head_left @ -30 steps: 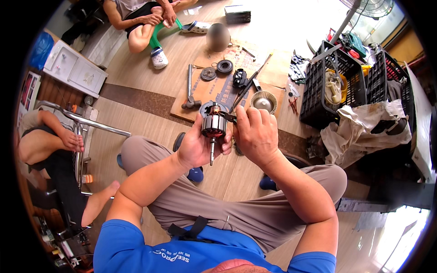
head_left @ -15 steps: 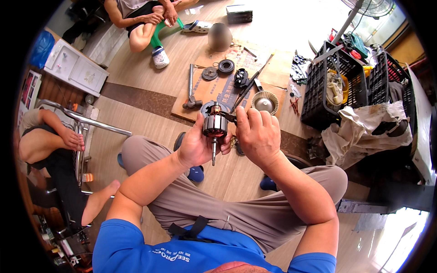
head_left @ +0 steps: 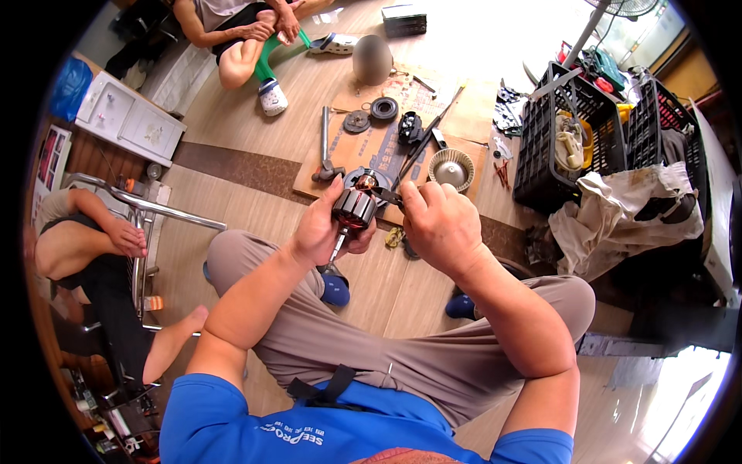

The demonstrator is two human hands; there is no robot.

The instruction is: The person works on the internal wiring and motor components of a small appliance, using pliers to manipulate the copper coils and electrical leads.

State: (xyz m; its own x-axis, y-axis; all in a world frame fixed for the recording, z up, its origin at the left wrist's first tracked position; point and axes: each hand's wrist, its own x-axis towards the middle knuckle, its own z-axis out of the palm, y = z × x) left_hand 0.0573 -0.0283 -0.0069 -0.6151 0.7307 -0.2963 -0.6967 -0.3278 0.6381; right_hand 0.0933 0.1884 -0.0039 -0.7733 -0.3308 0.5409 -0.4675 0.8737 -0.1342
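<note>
My left hand (head_left: pixel 312 233) is wrapped round a motor armature (head_left: pixel 355 209), a dark ribbed cylinder with copper windings at its far end. Its bright steel shaft tilts down toward me and a little to the left. In my right hand (head_left: pixel 442 230), closed with the knuckles up, is a thin dark tool (head_left: pixel 387 196) whose kind I cannot make out. The tool's tip reaches the copper end of the armature. Most of its handle is hidden by my fingers.
Beyond my hands lies a cardboard sheet (head_left: pixel 363 151) with a hammer (head_left: pixel 325 147), a black ring (head_left: pixel 383 109), a round metal part (head_left: pixel 356 121) and a pale fan wheel (head_left: pixel 450 171). Black crates (head_left: pixel 533 147) stand right. Other people sit at the left and far left.
The armature has tilted, its shaft end swinging to the left, and sits slightly further left. My right hand has shifted slightly right, still with the tool at the copper end.
</note>
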